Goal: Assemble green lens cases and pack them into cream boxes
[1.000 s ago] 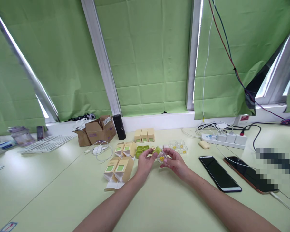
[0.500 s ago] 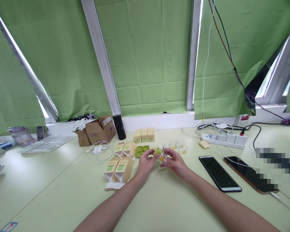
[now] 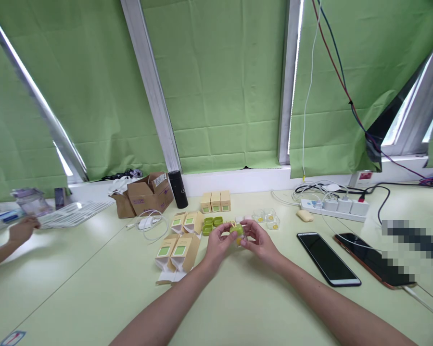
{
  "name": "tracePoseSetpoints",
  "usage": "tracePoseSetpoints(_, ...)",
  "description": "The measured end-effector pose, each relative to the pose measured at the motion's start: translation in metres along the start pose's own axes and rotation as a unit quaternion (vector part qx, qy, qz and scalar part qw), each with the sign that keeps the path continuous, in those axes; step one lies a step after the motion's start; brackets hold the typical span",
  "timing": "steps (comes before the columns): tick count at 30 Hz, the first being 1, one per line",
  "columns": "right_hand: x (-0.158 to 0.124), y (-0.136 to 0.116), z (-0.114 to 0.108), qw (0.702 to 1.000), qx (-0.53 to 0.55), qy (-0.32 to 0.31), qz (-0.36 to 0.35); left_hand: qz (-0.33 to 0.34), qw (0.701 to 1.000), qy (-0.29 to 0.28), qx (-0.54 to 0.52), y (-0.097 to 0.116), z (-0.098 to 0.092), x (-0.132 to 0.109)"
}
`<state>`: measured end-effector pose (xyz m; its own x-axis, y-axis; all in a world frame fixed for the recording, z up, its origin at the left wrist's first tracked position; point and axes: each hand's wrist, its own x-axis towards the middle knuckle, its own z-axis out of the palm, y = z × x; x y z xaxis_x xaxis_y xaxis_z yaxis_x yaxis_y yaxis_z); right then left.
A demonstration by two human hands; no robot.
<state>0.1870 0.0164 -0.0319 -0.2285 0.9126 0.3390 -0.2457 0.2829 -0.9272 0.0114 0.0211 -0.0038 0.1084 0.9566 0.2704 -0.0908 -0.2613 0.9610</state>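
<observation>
Green plastic cap (image 3: pixel 236 229) over a clear cup (image 3: pixel 239 240), pale yellow loop (image 3: pixel 233 223) on top; the pair sits between both hands, to the right of the flask (image 3: pixel 178 190) and on its near side. Left hand (image 3: pixel 218 243) pinches the cap, thumb against fingers; right hand (image 3: pixel 260 241) has the cup from the other side, fingertips only. Blur hides whether the cap is fully seated. Judged light, stiff and smooth, so apt to slip; thin clear walls might crack or scuff under a hard squeeze. Best grip, probably: opposite sides of each part, gently. Loop looks soft, poor for steering.
</observation>
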Motion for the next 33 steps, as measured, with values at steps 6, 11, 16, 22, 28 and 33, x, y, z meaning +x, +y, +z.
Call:
tracePoseSetpoints(6,-0.002,-0.003,0.001,1.000,-0.009,0.001,-0.010,0.026,1.000,0.003,0.009,0.000,0.000,0.000)
tracePoseSetpoints(11,-0.002,-0.005,0.002,1.000,0.004,0.000,-0.021,0.035,0.999,0.010,0.013,0.001,0.001,0.001)
tracePoseSetpoints(16,0.000,-0.004,0.002,0.999,0.024,0.014,-0.033,0.061,0.998,-0.016,0.030,0.004,0.002,-0.004)
tracePoseSetpoints(22,-0.001,-0.008,0.004,0.998,0.031,0.027,-0.038,0.108,0.988,-0.035,0.108,0.004,0.002,-0.009)
tracePoseSetpoints(28,-0.002,-0.012,0.007,0.998,0.034,0.030,-0.038,0.132,0.978,-0.021,0.162,0.001,0.001,-0.009)
tracePoseSetpoints(33,-0.002,-0.013,0.007,0.998,0.031,0.021,-0.041,0.132,0.976,-0.014,0.171,0.001,0.002,-0.008)
